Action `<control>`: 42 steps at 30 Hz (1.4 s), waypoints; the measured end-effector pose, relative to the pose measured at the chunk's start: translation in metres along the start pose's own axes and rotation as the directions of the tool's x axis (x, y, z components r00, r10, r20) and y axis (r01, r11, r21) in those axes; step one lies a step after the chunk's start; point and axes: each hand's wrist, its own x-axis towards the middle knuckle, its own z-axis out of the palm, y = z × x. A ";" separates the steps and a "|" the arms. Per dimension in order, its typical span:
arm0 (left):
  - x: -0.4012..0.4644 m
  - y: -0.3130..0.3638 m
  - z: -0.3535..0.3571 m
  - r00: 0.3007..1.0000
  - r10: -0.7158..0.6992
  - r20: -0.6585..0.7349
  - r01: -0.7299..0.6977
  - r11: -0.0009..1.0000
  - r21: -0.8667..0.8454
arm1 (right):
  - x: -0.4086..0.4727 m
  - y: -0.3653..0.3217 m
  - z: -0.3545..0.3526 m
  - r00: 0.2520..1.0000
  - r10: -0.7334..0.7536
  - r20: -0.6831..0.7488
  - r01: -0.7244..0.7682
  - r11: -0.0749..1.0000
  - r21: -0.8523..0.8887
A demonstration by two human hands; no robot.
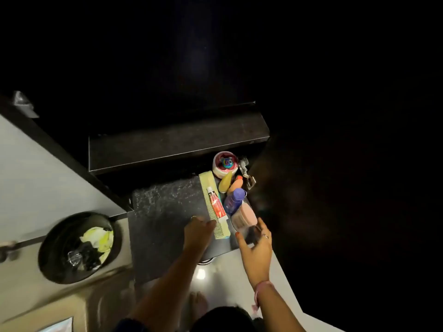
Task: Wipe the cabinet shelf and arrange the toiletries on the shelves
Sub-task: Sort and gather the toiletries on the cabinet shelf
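Where the dark speckled stone shelf (165, 212) juts from the cabinet, the toiletries lie crowded along its right edge. Item: pale green comb (214, 207), flat, plastic, fine teeth along its left side, lying lengthwise. Item: red and white tube (217, 204), small, white cap, resting on the comb. Item: purple bottle (233, 200), glossy, rounded cap, just right of the tube. Item: pink jar (244, 218), squat, round, touching the purple bottle. Item: white tub (225, 164) with a colourful lid, farthest back. Items: a yellow tube (225, 182) and an orange bottle (235, 184), between tub and purple bottle.

Left hand (199, 232): knuckles up, fingers curled at the comb's near end; whether this grip actually holds the comb cannot be told. Right hand (255, 238): grip grasping a small dark object (251, 233), blurred, kind unclear, just near the pink jar.

Surroundings: the shelf's left half bare; a dark upper shelf (177, 144) overhanging behind; pale glossy floor (36, 168) left; a round black bin (79, 248) holding yellow and dark waste, well apart to the left. Right side in darkness.
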 end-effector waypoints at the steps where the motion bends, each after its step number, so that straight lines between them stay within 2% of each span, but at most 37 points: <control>1: 0.001 0.005 0.005 1.000 0.019 -0.006 -0.019 0.999 -0.031 | 0.003 0.002 0.002 1.000 0.007 0.002 -0.007 1.000 0.008; 3: 0.010 0.004 0.015 0.999 0.020 -0.044 -0.020 1.000 0.009 | 0.007 0.002 0.004 1.000 0.026 0.011 -0.026 1.000 -0.007; 5: 0.017 0.000 0.027 0.990 0.134 -0.044 -0.129 0.986 0.107 | 0.012 0.004 0.007 0.999 0.049 0.012 -0.048 0.999 -0.025; 6: 0.018 0.000 0.029 0.968 0.235 -0.087 -0.216 0.958 0.187 | 0.015 0.004 0.008 0.999 0.043 0.011 -0.043 0.999 -0.031; 9: 0.020 0.018 0.028 0.921 0.340 -0.192 -0.316 0.938 0.143 | 0.021 0.005 0.010 1.000 0.003 0.011 -0.003 0.998 -0.062; 14: 0.035 0.036 0.027 0.837 0.541 -0.082 -0.530 0.839 0.123 | 0.028 0.010 0.018 0.999 0.039 -0.016 -0.040 0.994 -0.105; 25: 0.037 0.038 0.027 0.773 0.627 -0.100 -0.625 0.779 0.056 | 0.028 0.009 0.025 0.996 0.053 -0.071 -0.058 0.995 -0.075; 32: 0.041 0.033 0.029 0.760 0.645 -0.076 -0.648 0.762 -0.008 | 0.031 0.007 0.013 0.995 0.037 -0.094 -0.046 0.995 -0.093; 39: 0.025 0.021 0.017 0.668 0.690 -0.278 -0.701 0.709 0.076 | 0.022 -0.006 -0.001 0.997 -0.040 -0.073 0.031 0.992 -0.121; 41: 0.018 0.012 0.000 0.666 0.683 -0.300 -0.682 0.720 0.125 | 0.013 -0.013 -0.002 0.995 -0.070 -0.068 0.061 0.991 -0.117; 42: 0.012 0.007 -0.010 0.699 0.647 -0.306 -0.649 0.753 0.109 | 0.008 -0.016 -0.001 0.996 -0.077 -0.054 0.071 0.992 -0.107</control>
